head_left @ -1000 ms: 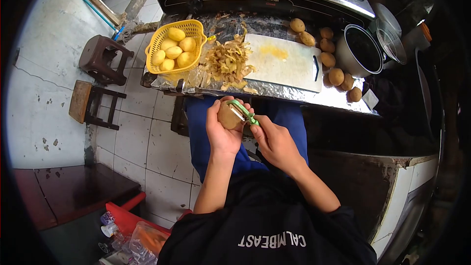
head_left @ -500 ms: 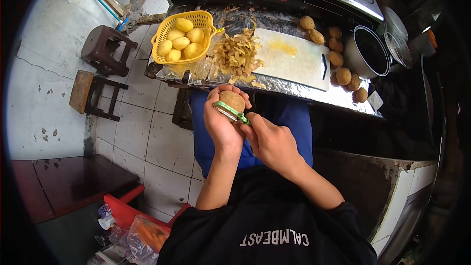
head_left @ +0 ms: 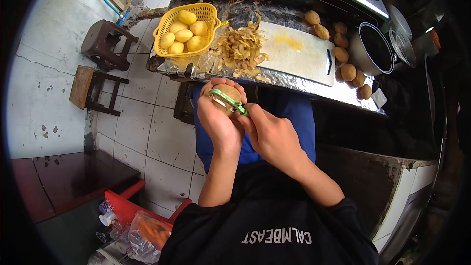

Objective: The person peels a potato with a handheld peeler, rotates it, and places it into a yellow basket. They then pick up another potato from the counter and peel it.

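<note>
The left hand (head_left: 221,125) has its grip curled around a potato (head_left: 228,91) above the lap (head_left: 301,122); the right hand (head_left: 275,136) has its grip wrapped on a green peeler (head_left: 241,108), its head lying across the potato. Beyond, on the tabletop (head_left: 343,94), peels (head_left: 241,45) lie between a yellow basket (head_left: 211,15) of peeled potatoes (head_left: 184,36) and a white board (head_left: 297,61); unpeeled potatoes (head_left: 348,72) sit farther right, beside a pot (head_left: 360,59).

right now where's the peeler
In the head view, the green peeler is in the right hand near the centre, across the potato in the left hand.
</note>
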Tool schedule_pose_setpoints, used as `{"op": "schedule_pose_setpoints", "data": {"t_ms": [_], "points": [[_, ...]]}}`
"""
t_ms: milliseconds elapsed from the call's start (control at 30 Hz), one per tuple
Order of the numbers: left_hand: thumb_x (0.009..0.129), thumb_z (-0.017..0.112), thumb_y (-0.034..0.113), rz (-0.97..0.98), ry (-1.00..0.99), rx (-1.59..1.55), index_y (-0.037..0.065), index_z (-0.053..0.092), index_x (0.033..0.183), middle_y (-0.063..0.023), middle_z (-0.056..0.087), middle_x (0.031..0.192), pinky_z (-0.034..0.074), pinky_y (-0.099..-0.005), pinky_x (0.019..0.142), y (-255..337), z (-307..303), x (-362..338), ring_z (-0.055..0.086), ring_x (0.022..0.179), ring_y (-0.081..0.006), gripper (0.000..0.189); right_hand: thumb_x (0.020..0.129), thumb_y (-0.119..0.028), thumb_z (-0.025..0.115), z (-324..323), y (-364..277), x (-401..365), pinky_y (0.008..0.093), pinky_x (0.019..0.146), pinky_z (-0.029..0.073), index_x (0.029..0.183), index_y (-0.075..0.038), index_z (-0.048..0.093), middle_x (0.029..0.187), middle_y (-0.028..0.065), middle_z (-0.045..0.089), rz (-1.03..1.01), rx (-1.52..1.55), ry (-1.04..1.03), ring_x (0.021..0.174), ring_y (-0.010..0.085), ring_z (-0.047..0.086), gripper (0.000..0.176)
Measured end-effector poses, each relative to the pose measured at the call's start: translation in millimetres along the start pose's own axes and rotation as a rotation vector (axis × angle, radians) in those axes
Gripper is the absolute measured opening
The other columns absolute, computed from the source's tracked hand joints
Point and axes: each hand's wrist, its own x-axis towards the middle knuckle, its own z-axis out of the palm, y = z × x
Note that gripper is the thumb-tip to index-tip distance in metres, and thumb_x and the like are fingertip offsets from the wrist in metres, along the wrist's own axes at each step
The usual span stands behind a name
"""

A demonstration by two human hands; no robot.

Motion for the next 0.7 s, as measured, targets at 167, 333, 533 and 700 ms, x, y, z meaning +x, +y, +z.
{"op": "schedule_pose_setpoints", "data": {"t_ms": [167,333,533,700], "points": [[0.092,0.037,0.025,0.001,0.024,-0.011,0.002,0.052,0.098,-0.0109,0.055,0.088,0.049,-0.0343,0.061,5,-6,3,0.057,0.073,-0.0243,0.028,0.096,-0.026,0.059,0,1,1,0.0414,0.042,0.047,0.091,-0.007,0.049,0.065,0.0092,0.057,-0.018,-0.014,-0.027,0.050,0.0316,0.059,0.022],[0.091,0.038,0.026,0.001,0.101,0.030,0.003,0.052,0.098,-0.0106,0.055,0.089,0.049,-0.0362,0.064,5,0,2,0.056,0.077,-0.0250,0.028,0.096,-0.026,0.059,1,-1,13,0.0421,0.041,0.047,0.089,-0.007,0.048,0.065,0.0098,0.058,0.011,0.009,-0.040,0.050,0.0332,0.059,0.022],[0.093,0.035,0.025,0.029,0.040,-0.061,0.000,0.053,0.100,-0.0132,0.059,0.087,0.052,-0.0364,0.069,10,-17,16,0.060,0.075,-0.0255,0.032,0.096,-0.025,0.059,2,3,12,0.0431,0.042,0.048,0.088,-0.006,0.047,0.065,0.0109,0.058,0.010,-0.007,-0.054,0.051,0.0342,0.060,0.023],[0.093,0.036,0.026,0.021,-0.014,-0.004,0.000,0.053,0.099,-0.0142,0.059,0.089,0.051,-0.0362,0.072,9,-14,11,0.059,0.079,-0.0263,0.032,0.096,-0.023,0.058,-4,6,20,0.0437,0.044,0.048,0.088,-0.006,0.046,0.065,0.0118,0.057,-0.004,0.051,-0.040,0.053,0.0352,0.060,0.023]]}}
